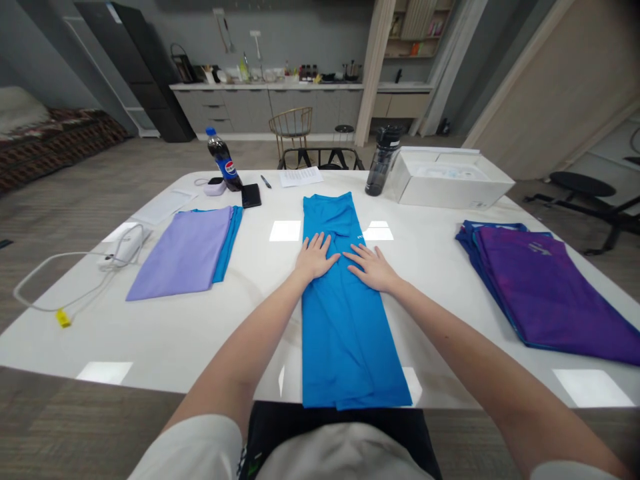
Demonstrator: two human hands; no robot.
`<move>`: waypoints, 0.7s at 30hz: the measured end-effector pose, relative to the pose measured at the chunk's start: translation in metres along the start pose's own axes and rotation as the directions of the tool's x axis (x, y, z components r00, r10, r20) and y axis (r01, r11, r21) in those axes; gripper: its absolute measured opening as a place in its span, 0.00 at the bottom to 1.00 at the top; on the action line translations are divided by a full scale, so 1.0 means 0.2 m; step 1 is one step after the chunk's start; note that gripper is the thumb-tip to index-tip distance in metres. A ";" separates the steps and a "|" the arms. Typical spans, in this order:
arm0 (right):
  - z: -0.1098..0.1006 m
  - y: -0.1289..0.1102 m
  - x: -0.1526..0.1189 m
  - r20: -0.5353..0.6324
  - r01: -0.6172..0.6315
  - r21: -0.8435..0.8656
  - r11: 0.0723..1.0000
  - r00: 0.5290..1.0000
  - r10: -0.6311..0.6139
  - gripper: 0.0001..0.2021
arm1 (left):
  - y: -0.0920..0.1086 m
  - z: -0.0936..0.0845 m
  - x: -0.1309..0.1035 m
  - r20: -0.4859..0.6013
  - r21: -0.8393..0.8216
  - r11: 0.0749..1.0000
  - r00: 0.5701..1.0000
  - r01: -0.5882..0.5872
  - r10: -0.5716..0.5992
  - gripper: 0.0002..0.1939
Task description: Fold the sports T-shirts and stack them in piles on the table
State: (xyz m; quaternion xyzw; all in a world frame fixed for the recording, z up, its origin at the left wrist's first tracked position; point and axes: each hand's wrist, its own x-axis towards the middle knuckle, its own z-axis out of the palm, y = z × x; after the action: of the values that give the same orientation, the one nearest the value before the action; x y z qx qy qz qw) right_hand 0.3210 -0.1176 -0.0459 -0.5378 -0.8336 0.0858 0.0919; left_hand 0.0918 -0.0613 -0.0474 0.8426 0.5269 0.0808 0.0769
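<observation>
A bright blue garment, folded into a long strip, lies on the white table in front of me. Its lower end reaches the table's near edge. My left hand rests flat on its upper left part, fingers spread. Across from it, my right hand lies on the upper right part, also with fingers apart. The fingertips of both hands come near each other at the middle of the cloth. Small white lettering shows near the right edge, above my right hand. Some creases run through the fabric between and above the hands.
To the left lies a lilac folded garment over blue cloth, beside a power strip with cables. A cola bottle, a phone, a dark tumbler and a white box stand farther back. Purple folded clothes lie right.
</observation>
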 end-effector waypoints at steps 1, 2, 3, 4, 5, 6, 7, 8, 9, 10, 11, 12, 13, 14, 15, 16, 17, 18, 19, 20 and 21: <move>0.00 0.00 -0.03 0.002 -0.003 0.009 1.000 1.000 0.003 0.29 | 0.00 -0.01 -0.01 0.009 -0.002 1.000 1.000 -0.012 0.012 0.43; -0.01 0.01 -0.05 -0.002 -0.009 0.018 1.000 1.000 0.009 0.29 | -0.01 -0.01 -0.03 0.021 -0.005 1.000 0.999 -0.028 0.028 0.43; -0.01 0.01 -0.06 -0.010 -0.017 0.027 0.999 1.000 0.018 0.30 | -0.01 -0.02 -0.05 0.034 -0.008 0.999 0.998 -0.050 0.050 0.43; -0.01 0.01 -0.07 -0.021 -0.027 0.033 0.999 0.999 0.027 0.30 | -0.02 -0.03 -0.09 0.046 -0.011 0.997 0.996 -0.077 0.078 0.42; -0.01 0.00 -0.08 -0.034 -0.035 0.037 0.999 0.999 0.036 0.30 | -0.03 -0.04 -0.12 0.055 -0.014 0.994 0.993 -0.107 0.107 0.41; -0.01 0.00 -0.08 -0.045 -0.042 0.037 0.998 0.998 0.043 0.30 | -0.03 -0.04 -0.17 0.059 -0.014 0.991 0.989 -0.134 0.135 0.40; -0.01 0.00 -0.07 -0.052 -0.045 0.036 0.998 0.998 0.047 0.30 | -0.03 -0.05 -0.21 0.061 -0.014 0.987 0.985 -0.162 0.162 0.39; -0.01 -0.01 -0.07 -0.055 -0.044 0.034 0.998 0.997 0.046 0.30 | -0.02 -0.06 -0.26 0.061 -0.013 0.982 0.980 -0.190 0.190 0.38; -0.01 -0.01 -0.07 -0.057 -0.042 0.033 0.999 0.997 0.044 0.30 | -0.01 -0.06 -0.31 0.064 -0.015 0.976 0.974 -0.218 0.218 0.39; -0.01 -0.02 -0.07 -0.057 -0.040 0.032 0.999 0.998 0.041 0.30 | 0.00 -0.07 -0.36 0.071 -0.021 0.969 0.967 -0.245 0.246 0.39; -0.01 -0.02 -0.07 -0.057 -0.039 0.033 0.999 0.998 0.040 0.30 | 0.01 -0.07 -0.40 0.083 -0.033 0.961 0.958 -0.274 0.275 0.40; -0.01 -0.02 -0.07 -0.058 -0.038 0.032 0.999 0.998 0.040 0.30 | 0.03 -0.08 -0.44 0.095 -0.046 0.953 0.948 -0.300 0.303 0.40; -0.01 -0.02 -0.07 -0.061 -0.038 0.031 0.999 0.997 0.040 0.30 | 0.05 -0.08 -0.48 0.104 -0.058 0.946 0.940 -0.320 0.325 0.39; -0.01 -0.02 -0.07 -0.066 -0.040 0.028 0.999 0.997 0.041 0.29 | 0.07 -0.08 -0.52 0.109 -0.068 0.940 0.934 -0.335 0.340 0.39; -0.01 -0.02 -0.07 -0.076 -0.042 0.024 0.999 0.996 0.044 0.29 | 0.08 -0.09 -0.55 0.111 -0.076 0.935 0.929 -0.348 0.354 0.38; -0.01 -0.03 -0.08 -0.088 -0.045 0.019 0.999 0.995 0.047 0.29 | 0.09 -0.09 -0.57 0.108 -0.082 0.930 0.924 -0.358 0.366 0.37; -0.01 -0.03 -0.08 -0.102 -0.045 0.014 0.999 0.994 0.046 0.29 | 0.10 -0.10 -0.60 0.107 -0.088 0.926 0.920 -0.368 0.376 0.36; -0.01 -0.03 -0.09 -0.118 -0.041 0.009 0.999 0.992 0.042 0.28 | 0.10 -0.11 -0.62 0.111 -0.099 0.920 0.915 -0.378 0.388 0.35; -0.02 -0.04 -0.10 -0.131 -0.033 0.005 0.999 0.991 0.034 0.27 | 0.10 -0.11 -0.63 0.120 -0.114 0.914 0.908 -0.389 0.402 0.34; -0.02 -0.04 -0.11 -0.140 -0.022 0.003 1.000 0.990 0.022 0.26 | 0.09 -0.12 -0.65 0.130 -0.130 0.907 0.900 -0.400 0.416 0.33; -0.03 -0.05 -0.13 -0.146 -0.006 0.005 1.000 0.989 0.007 0.25 | 0.07 -0.13 -0.67 0.138 -0.146 0.900 0.892 -0.411 0.430 0.32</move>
State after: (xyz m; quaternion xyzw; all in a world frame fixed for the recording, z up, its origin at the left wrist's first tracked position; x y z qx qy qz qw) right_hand 0.3238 -0.1456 -0.0397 -0.5453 -0.8227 0.0483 0.1536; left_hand 0.0407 -0.1869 -0.0257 0.9346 0.3183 0.0546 0.1491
